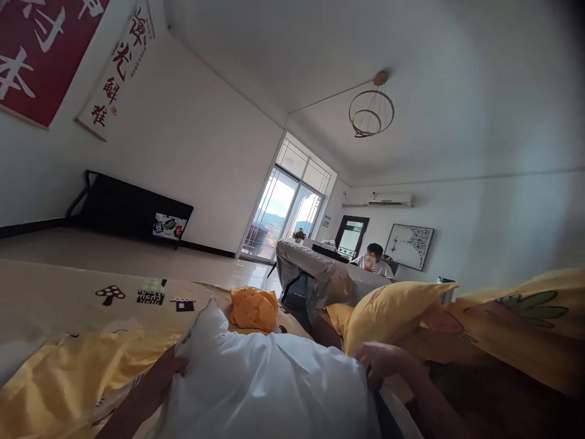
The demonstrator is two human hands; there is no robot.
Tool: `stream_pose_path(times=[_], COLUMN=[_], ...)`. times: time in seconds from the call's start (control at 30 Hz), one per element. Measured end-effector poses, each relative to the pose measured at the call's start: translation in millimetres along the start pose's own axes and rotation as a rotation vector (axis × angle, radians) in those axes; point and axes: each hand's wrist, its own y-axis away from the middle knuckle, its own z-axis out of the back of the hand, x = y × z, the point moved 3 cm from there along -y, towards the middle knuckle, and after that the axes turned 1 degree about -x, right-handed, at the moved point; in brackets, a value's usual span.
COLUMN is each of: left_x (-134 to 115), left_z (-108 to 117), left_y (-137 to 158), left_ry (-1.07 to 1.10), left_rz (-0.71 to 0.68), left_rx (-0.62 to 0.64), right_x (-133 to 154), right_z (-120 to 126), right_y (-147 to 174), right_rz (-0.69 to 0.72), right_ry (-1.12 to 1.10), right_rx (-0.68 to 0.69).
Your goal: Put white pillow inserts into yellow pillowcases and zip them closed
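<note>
Head view, with a puffy white pillow [269, 390] low in the middle, close to the body and partly cut off by the bottom edge. Gripped at the left side by the curled fingers of the left hand [176, 361]; gripped at the right side, near the upper corner, by the bent fingers of the right hand [377, 361]. Impossible to tell the depth of either pinch, with fingertips lost in folds and shadow.

Probably light for such bulk, soft and yielding, with a smooth, faintly glossy cover perhaps inclined to slide under a loose grip. Not fragile, by the look of it; likely to sag in the middle and bunch at the sides. Best taken by the side edges or upper corners, with a generous fold of cloth in each fist, rather than by the swollen middle.

Just beyond the upper edge, an orange bundle [254, 310] of gathered cloth, easy to knock or cover. Out to the left, a cream printed sheet [59, 292] and rumpled yellow bedding [91, 366] beside the left forearm. Hard by the right hand, a plump yellow pillow [393, 311], the chief obstacle to any sideways swing; farther right, more yellow printed cloth [543, 341]. Well apart in the background, a plastic-draped tabletop [311, 259] and a seated person [375, 262], clear of both hands.
</note>
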Motion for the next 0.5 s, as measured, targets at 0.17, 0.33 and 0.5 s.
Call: stream_pose_path(times=[0.17,0.33,0.5], left_x=[-19,-38,-50], left_z=[-9,-26,-34], left_y=[16,40,48], left_ry=[-0.050,-0.079,-0.082], left_rz=[-0.008,-0.011,-0.108], left_rx=[-0.030,0.049,0.240], right_x=[96,203,234], right_z=[13,4,-47], right_y=[0,-22,-47], right_rz=[0.496,0.785,0.918], right_ry=[-0.179,-0.359,-0.574], right_rx=[0.039,-0.055,0.154])
